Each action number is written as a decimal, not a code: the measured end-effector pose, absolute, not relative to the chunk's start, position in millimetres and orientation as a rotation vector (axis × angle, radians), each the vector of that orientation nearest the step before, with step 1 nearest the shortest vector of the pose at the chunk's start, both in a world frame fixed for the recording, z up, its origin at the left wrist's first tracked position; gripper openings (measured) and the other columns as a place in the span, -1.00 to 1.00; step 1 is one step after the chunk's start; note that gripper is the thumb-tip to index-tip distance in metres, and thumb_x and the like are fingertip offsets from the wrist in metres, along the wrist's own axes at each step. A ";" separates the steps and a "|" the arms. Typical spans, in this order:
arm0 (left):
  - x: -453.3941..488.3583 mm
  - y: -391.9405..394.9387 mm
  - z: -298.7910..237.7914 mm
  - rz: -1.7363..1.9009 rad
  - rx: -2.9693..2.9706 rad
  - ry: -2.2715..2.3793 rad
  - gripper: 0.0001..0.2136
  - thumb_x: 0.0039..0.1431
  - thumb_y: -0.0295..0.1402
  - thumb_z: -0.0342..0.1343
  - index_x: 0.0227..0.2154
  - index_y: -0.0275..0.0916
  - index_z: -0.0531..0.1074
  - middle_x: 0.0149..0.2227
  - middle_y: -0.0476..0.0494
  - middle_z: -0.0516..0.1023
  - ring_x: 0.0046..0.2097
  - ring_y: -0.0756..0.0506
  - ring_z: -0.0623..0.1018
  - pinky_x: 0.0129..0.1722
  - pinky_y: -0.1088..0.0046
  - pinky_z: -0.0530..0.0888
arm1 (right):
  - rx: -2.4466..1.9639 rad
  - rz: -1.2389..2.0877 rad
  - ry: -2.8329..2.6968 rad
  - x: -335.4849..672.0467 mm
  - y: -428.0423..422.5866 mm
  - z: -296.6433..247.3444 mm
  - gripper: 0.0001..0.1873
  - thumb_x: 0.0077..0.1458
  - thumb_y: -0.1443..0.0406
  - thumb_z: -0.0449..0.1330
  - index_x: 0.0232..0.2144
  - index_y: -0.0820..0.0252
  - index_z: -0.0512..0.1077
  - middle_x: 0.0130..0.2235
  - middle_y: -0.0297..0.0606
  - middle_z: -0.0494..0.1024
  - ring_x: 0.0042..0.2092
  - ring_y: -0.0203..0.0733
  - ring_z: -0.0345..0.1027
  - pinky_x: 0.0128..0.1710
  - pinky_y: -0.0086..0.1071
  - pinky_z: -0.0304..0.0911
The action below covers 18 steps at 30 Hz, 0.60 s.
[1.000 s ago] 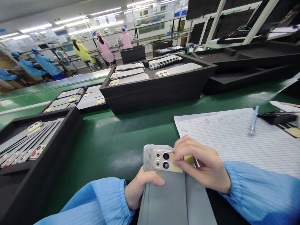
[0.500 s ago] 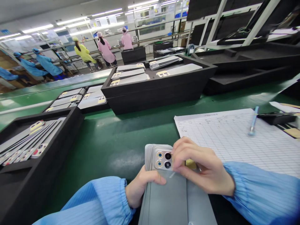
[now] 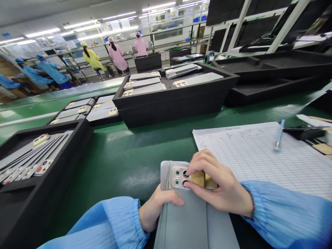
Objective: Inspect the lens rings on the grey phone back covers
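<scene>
My left hand [image 3: 155, 206] grips the left edge of a stack of grey phone back covers [image 3: 189, 221] held low in front of me, thumb lying across the top cover. The top cover's camera block [image 3: 176, 177] shows blue-ringed lenses. My right hand [image 3: 219, 185] is closed in a pinch on a yellow protective film [image 3: 201, 178] at the right side of that camera block, covering part of it.
A ruled paper form [image 3: 259, 155] with a blue pen [image 3: 278, 136] lies to the right on the green table [image 3: 116, 155]. Black foam trays [image 3: 171, 100] of grey covers stand ahead, and another tray [image 3: 52, 166] at left. Workers in coloured coats stand far behind.
The yellow film, lying flat over the camera block a second ago, has been lifted and bunched in my right fingers. The stack and my left hand have hardly moved.
</scene>
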<state>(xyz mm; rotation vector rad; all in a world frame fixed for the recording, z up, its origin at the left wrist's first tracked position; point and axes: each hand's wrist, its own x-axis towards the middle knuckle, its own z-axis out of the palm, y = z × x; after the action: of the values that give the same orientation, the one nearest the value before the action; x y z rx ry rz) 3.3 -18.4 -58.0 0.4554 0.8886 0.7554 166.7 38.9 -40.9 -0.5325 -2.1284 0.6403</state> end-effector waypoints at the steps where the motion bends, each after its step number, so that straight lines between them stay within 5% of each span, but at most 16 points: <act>1: 3.0 -18.3 -57.9 0.745 0.467 0.890 -0.63 -0.30 -0.52 0.05 -0.29 -0.30 0.42 -0.50 -0.06 0.47 -0.48 0.01 0.41 -0.44 0.49 0.34 | -0.567 0.649 -2.120 166.5 38.7 -41.0 -0.76 -0.12 0.46 0.19 -0.34 0.23 0.26 -0.37 -0.25 0.29 -0.30 -0.22 0.15 -0.39 -0.35 0.20; 5: 1.9 -18.5 -56.7 0.700 0.518 0.871 -0.62 -0.31 -0.53 0.05 -0.28 -0.29 0.43 -0.50 -0.04 0.47 -0.47 0.01 0.42 -0.42 0.51 0.33 | -0.695 0.798 -2.128 165.9 39.3 -39.3 -0.57 -0.22 0.38 0.28 -0.27 0.24 0.19 -0.30 -0.24 0.24 -0.28 -0.21 0.16 -0.37 -0.36 0.20; 18: -3.0 -22.4 -52.7 0.636 0.530 0.894 -0.59 -0.31 -0.51 0.08 -0.24 -0.30 0.40 -0.45 -0.06 0.49 -0.41 -0.03 0.44 -0.38 0.47 0.33 | -0.784 1.086 -2.039 168.3 44.6 -35.9 -0.96 0.02 0.36 0.13 -0.42 0.24 0.31 -0.43 -0.34 0.33 -0.39 -0.33 0.24 -0.41 -0.44 0.19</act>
<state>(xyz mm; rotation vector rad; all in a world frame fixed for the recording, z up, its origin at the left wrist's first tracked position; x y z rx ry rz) -3.0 -22.4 -52.7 0.5299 0.8943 0.6363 168.3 44.6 -35.9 -0.7843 -2.0386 1.0860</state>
